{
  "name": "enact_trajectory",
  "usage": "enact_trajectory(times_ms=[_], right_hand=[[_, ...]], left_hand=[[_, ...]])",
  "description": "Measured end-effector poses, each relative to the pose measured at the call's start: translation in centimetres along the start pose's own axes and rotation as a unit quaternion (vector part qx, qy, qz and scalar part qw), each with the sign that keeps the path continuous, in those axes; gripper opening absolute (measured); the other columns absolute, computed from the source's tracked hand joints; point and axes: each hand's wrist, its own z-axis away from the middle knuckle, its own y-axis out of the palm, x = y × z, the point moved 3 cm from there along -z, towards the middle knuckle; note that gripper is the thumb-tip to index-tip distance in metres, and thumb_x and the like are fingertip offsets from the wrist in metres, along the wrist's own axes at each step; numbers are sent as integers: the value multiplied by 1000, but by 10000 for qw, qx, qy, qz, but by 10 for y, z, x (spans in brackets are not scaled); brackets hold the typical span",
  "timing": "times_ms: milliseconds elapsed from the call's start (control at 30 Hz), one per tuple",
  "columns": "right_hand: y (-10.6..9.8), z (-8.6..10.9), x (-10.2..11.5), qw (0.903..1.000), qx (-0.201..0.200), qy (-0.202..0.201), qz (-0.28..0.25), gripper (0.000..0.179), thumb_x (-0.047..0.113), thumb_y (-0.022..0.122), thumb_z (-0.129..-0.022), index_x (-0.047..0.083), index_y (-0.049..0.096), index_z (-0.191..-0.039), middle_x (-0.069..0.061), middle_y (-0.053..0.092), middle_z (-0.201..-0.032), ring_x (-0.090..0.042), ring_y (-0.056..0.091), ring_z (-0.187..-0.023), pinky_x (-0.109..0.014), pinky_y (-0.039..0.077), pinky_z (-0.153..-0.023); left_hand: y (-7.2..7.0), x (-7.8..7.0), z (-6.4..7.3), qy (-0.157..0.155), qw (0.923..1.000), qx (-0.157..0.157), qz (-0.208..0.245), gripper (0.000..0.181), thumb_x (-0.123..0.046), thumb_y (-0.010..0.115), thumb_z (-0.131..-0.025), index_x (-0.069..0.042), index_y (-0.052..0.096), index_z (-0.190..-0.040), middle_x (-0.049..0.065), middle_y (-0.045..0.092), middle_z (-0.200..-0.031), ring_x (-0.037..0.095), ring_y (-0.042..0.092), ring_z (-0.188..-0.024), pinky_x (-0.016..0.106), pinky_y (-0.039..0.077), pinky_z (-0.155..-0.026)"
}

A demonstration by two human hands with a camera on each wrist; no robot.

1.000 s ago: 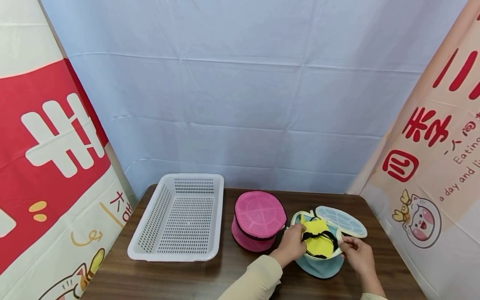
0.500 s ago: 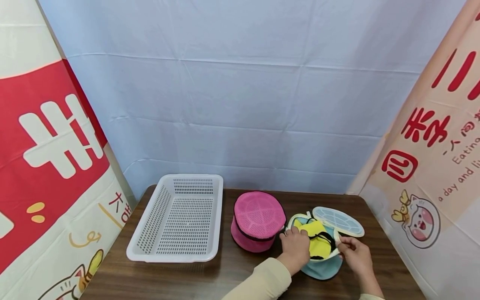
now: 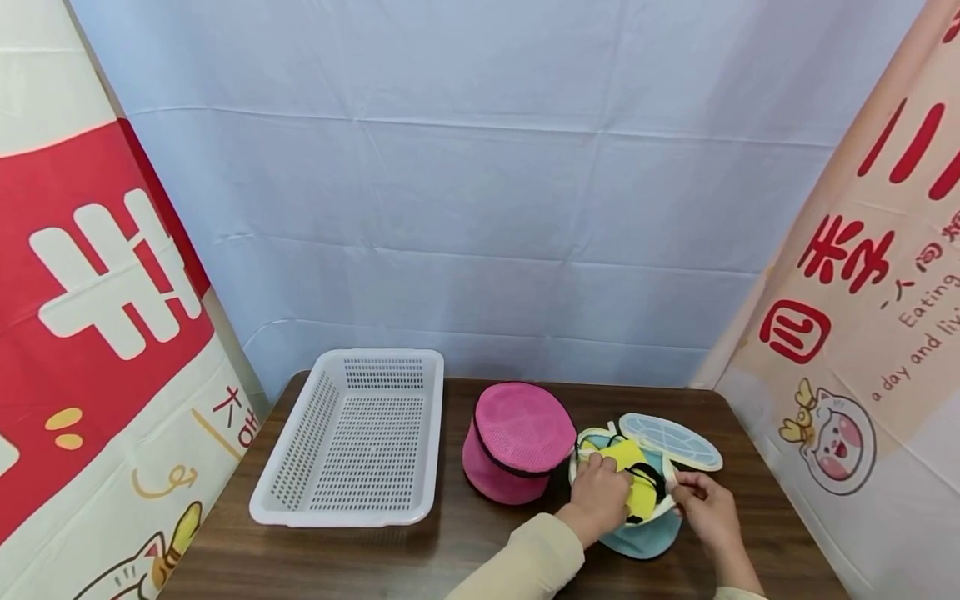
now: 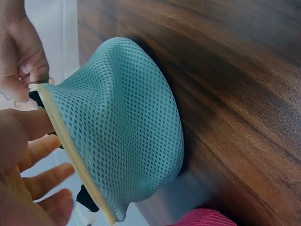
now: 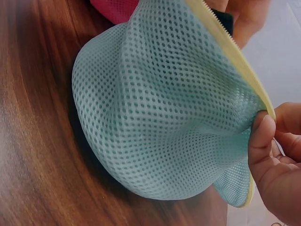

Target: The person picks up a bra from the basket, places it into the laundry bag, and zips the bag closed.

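A light-blue mesh laundry bag [image 3: 641, 540] with a pale yellow zip edge stands at the table's right, its round lid [image 3: 671, 440] folded back. Inside lies a yellow cloth item [image 3: 641, 500] with black trim and bands. My left hand [image 3: 600, 496] reaches over the bag's mouth onto the yellow cloth; in the left wrist view its fingers [image 4: 49, 181] are spread and fairly straight at the zip edge, the fingertips partly hidden. With thumb and fingers, my right hand [image 5: 277, 155] pinches the rim on the right and holds it up, stretching the mesh.
Just left of the blue bag is a pink mesh laundry bag [image 3: 523, 427] with its lid down. A white perforated plastic basket [image 3: 438, 433] sits farther left on the dark wooden table [image 3: 465, 542]. Cloth hangings [image 3: 480, 208] enclose the back and sides.
My left hand has shifted from the bag's left rim inward over the yellow cloth, which now sits lower and flatter. The right hand keeps its pinch on the rim.
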Motion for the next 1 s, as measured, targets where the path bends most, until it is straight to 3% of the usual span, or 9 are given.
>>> enact_trajectory(times_ms=[133, 233, 400, 567, 733, 1000], right_hand=[[1, 2, 2, 9999, 0, -112, -35, 28, 4, 57, -90, -15, 51, -110, -7, 59, -82, -10, 54, -65, -27, 50, -58], [1, 2, 3, 9997, -62, -187, -111, 27, 2, 56, -89, -15, 51, -109, -7, 59, -81, -10, 54, -64, -26, 50, -57], [0, 3, 4, 9994, -102, -236, -225, 24, -1, 55, -89, -16, 51, -108, -7, 58, -80, -9, 53, -63, -26, 50, -56], [-2, 4, 5, 9994, -28, -210, -259, 25, 1, 55, -90, -15, 51, -109, -7, 58, -81, -9, 53, -65, -26, 50, -58], [-3, 8, 9, 9994, 68, -136, -296, 25, 2, 56, -90, -14, 51, -109, -5, 58, -81, -9, 53, -66, -26, 50, -58], [0, 11, 18, 9978, 281, -396, -459, 23, 3, 56, -90, -15, 52, -105, -5, 56, -79, -9, 52, -64, -26, 49, -57]], left_hand=[[1, -2, -2, 267, 9995, -148, -49, 23, -48, 71, -75, -37, 68, -96, -12, 54, -91, 11, 43, -87, 26, 36, -68], [1, -4, -3, 468, 9986, -120, 229, 19, -43, 71, -78, -36, 69, -95, -13, 55, -90, 8, 46, -81, 23, 36, -63], [5, -5, -5, 748, 9934, 278, 821, 19, -36, 67, -84, -33, 68, -103, -14, 57, -95, 5, 50, -80, 20, 40, -63], [16, -5, -7, 959, 9835, 776, 1325, 31, -36, 61, -88, -31, 63, -119, -15, 57, -109, 5, 52, -93, 21, 43, -73], [30, -7, -7, 825, 9782, 1279, 1412, 39, -40, 56, -90, -33, 54, -128, -14, 55, -115, 7, 52, -101, 29, 44, -76], [39, -9, -7, 220, 9785, 1882, 816, 37, -46, 53, -89, -43, 53, -126, -14, 55, -115, 11, 51, -101, 37, 42, -78]])
